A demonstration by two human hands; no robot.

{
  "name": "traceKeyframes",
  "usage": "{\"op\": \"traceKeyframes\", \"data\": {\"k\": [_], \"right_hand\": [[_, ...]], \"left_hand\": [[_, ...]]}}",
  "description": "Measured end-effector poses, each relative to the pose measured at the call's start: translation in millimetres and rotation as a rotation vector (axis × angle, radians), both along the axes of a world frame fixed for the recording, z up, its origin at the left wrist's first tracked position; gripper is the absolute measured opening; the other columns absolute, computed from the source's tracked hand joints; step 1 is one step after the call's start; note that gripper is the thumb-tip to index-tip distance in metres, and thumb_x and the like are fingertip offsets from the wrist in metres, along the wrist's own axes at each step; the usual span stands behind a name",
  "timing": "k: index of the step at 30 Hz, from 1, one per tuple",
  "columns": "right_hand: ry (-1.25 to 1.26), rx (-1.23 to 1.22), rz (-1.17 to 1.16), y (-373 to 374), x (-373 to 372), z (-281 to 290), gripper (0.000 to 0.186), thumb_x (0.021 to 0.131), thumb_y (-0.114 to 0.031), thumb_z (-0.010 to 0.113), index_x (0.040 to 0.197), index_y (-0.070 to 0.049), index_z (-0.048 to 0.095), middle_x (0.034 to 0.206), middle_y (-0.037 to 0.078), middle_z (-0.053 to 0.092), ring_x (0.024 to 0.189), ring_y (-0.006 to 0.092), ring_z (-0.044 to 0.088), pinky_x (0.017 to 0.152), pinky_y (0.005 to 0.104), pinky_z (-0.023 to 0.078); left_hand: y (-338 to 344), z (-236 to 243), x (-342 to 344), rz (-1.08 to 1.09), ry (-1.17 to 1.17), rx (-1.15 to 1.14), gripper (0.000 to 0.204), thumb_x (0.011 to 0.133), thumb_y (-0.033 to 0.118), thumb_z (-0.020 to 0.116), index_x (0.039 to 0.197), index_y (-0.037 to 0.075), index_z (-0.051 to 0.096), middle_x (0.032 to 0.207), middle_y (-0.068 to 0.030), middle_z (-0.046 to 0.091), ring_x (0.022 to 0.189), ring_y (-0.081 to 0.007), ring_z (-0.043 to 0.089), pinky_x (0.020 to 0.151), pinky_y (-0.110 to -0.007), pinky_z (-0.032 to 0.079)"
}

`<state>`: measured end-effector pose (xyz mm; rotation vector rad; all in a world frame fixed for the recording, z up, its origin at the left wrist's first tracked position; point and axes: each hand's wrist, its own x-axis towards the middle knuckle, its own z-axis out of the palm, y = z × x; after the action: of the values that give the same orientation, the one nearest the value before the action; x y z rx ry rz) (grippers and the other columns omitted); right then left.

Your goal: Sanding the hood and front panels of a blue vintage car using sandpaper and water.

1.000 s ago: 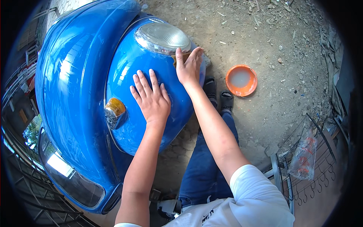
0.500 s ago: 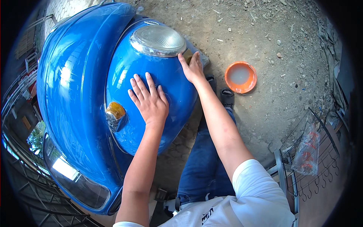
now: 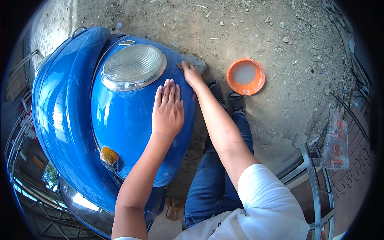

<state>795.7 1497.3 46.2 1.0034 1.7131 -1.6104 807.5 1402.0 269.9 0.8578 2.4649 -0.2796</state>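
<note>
My left hand [image 3: 169,112] lies flat on the glossy blue car fender [image 3: 136,116], palm down, its fingers stretched out and close together. Farther along the fender's rounded outer side is my right hand [image 3: 193,76], its fingers bent over a small yellowish-brown piece [image 3: 181,65] like a sheet or pad against the paint. Most of that piece is hidden under the fingers. Left of both hands sits a round ribbed headlight [image 3: 134,66] in a chrome ring. An amber lamp [image 3: 109,155] with clear wrapping stands on the fender nearer to me.
An orange bowl [image 3: 249,89] of cloudy liquid stands on the dirt ground to the right, close to my feet. The blue hood [image 3: 60,116] curves away at left. A metal rack [image 3: 314,180] with hooks and a clear plastic bag [image 3: 336,148] are at the lower right.
The view has shifted, so the car sits lower and farther left. My left hand has slid forward along the fender, its fingers drawn together. My right hand has turned further over the fender's outer side.
</note>
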Motion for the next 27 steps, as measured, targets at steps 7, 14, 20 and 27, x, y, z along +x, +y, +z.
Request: {"op": "traceKeyframes", "data": {"k": [7,14,20,27], "right_hand": [[0.043,-0.267,0.058,19.4,96.8,38.1,0.063,0.110,-0.046,0.037,0.154,-0.001,0.043,0.157,0.027,0.044,0.145,0.0406,0.043,0.120,0.0422,0.033],[-0.129,0.268,-0.083,158.1,139.4,-57.6,0.061,0.107,-0.046,0.046,0.146,0.000,0.052,0.143,0.025,0.058,0.134,0.0406,0.053,0.111,0.0449,0.041],[-0.165,0.742,0.526,189.5,145.6,-147.5,0.081,0.098,-0.049,0.059,0.162,-0.009,0.031,0.167,0.017,0.030,0.156,0.0328,0.025,0.125,0.0499,0.025],[-0.126,0.875,0.912,196.2,154.2,-202.6,0.063,0.102,-0.036,0.052,0.159,-0.012,0.039,0.170,0.009,0.026,0.158,0.0268,0.021,0.128,0.0474,0.016]], "left_hand": [[9.2,-66.9,-12.5,-0.041,0.014,-0.268,0.063,0.106,0.031,0.040,0.153,-0.010,0.038,0.162,-0.0270,0.037,0.155,-0.0365,0.027,0.129,-0.048,0.014],[53.0,-165.1,35.5,-0.231,-0.047,-0.478,0.072,0.105,0.040,0.046,0.155,-0.011,0.033,0.163,-0.0264,0.034,0.156,-0.0384,0.024,0.129,-0.049,0.014],[132.5,-265.6,123.7,0.420,-0.440,-0.065,0.068,0.100,0.039,0.058,0.156,0.004,0.040,0.162,-0.0175,0.039,0.154,-0.0344,0.030,0.125,-0.051,0.024],[162.7,-306.8,128.5,0.582,-0.209,0.291,0.063,0.098,0.029,0.064,0.149,-0.002,0.045,0.152,-0.0258,0.047,0.147,-0.0405,0.039,0.123,-0.048,0.032]]}}
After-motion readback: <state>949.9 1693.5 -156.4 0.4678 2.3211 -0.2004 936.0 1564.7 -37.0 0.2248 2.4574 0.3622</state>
